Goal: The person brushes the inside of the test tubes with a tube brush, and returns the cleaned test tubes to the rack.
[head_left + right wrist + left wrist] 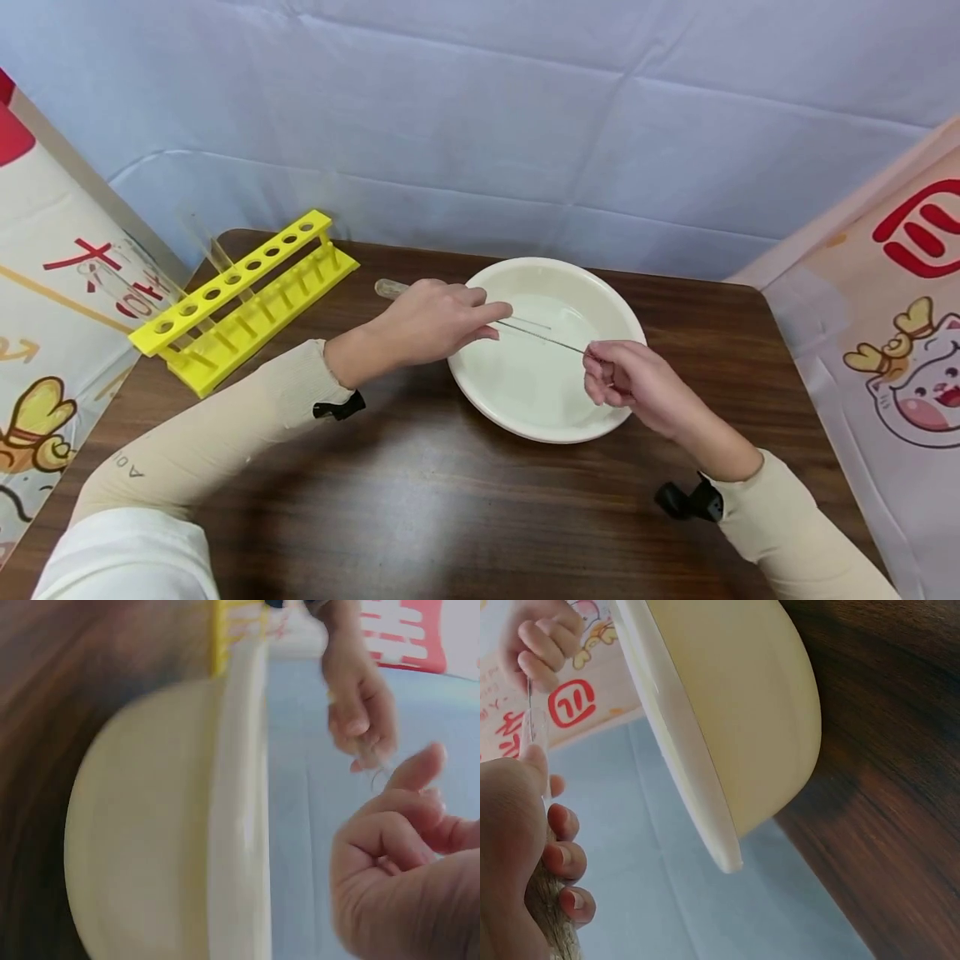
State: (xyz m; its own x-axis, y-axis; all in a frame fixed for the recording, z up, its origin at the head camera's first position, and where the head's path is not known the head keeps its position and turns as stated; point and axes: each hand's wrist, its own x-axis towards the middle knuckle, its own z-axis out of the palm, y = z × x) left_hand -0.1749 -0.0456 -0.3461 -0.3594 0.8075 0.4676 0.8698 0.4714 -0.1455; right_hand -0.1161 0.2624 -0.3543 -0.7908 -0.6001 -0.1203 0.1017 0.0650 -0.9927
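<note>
My left hand (pixel 438 321) grips a clear glass test tube (pixel 391 289) over the left rim of a white basin (pixel 551 436). The tube's rounded end sticks out behind the hand, and its mouth points right over the basin. Inside the tube are the bristles (pixel 549 907) of a test tube brush, seen in the left wrist view. The brush's thin twisted wire handle (pixel 551 339) comes out of the mouth. My right hand (pixel 637 383) pinches the far end of that wire above the basin's right side, its fingers curled.
A yellow test tube rack (pixel 255 300) stands on the dark wood table (pixel 420 508) at the left, with a few clear tubes (pixel 221 258) leaning in it. The basin seems to hold clear water. A pale cloth backdrop (pixel 465 125) rises behind the table, with printed panels at both sides.
</note>
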